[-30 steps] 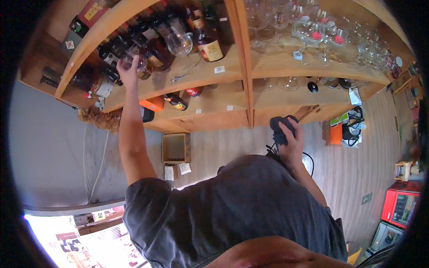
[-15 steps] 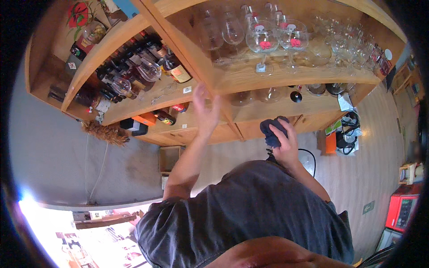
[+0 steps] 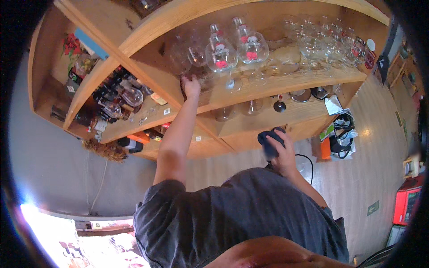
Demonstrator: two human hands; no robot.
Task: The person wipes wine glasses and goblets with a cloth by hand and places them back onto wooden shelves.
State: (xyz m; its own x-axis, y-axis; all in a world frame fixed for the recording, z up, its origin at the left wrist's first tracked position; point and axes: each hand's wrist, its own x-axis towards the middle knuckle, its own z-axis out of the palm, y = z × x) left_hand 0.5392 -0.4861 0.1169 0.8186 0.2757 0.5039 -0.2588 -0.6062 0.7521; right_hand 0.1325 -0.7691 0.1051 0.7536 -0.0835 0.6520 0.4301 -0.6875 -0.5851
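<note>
My left hand (image 3: 191, 86) reaches into the left corner of the glass shelf, beside the wooden upright. Its fingers are bent close together low against the shelf; whatever they hold, if anything, I cannot make out. Clear stemmed glasses (image 3: 196, 56) stand just behind and to the right of it. Farther right are two round-bowled glasses with red and white prints, a nearer one (image 3: 221, 58) and its neighbour (image 3: 252, 48). In front of my body, my right hand (image 3: 283, 156) is closed around a bunched dark cloth (image 3: 267, 141).
Many more clear glasses (image 3: 315, 44) crowd the shelf's right side. Bottles (image 3: 117, 85) fill the compartment left of the upright (image 3: 149, 73). Glasses, one dark-based (image 3: 279, 106), stand on the lower shelf. A box of cables (image 3: 343, 134) sits on the floor at right.
My left hand has moved from in front of the upright into the corner of the glass shelf. The view has shifted, and my right hand keeps the cloth at about the same place.
</note>
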